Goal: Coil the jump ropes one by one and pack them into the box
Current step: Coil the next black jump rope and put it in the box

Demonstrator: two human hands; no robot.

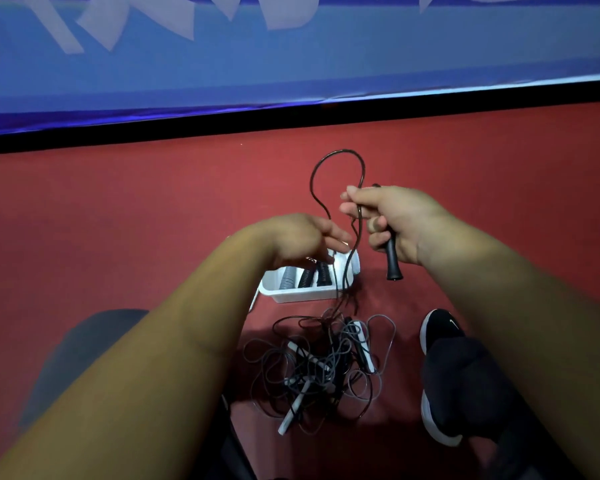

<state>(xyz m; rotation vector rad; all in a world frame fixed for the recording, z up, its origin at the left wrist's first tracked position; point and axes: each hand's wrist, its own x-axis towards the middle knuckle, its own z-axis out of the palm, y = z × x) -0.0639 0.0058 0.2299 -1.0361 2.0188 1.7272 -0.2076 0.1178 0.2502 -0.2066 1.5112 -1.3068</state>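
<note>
A tangle of jump ropes (321, 367) lies on the red floor (136, 202), beside a black shoe (439, 329). Just beyond it sits the white box (303, 295), with ribbed handles (305, 277) (grey and black) lying side by side inside. Above the box, the left hand (300, 239) is released, fingers loosely extended toward the black cord (314, 181). The right hand (395, 220) grasps a black handle (392, 263), long axis near vertical, free end pointing down, and pinches the cord, which loops up and away, then hangs to the tangle.
</note>
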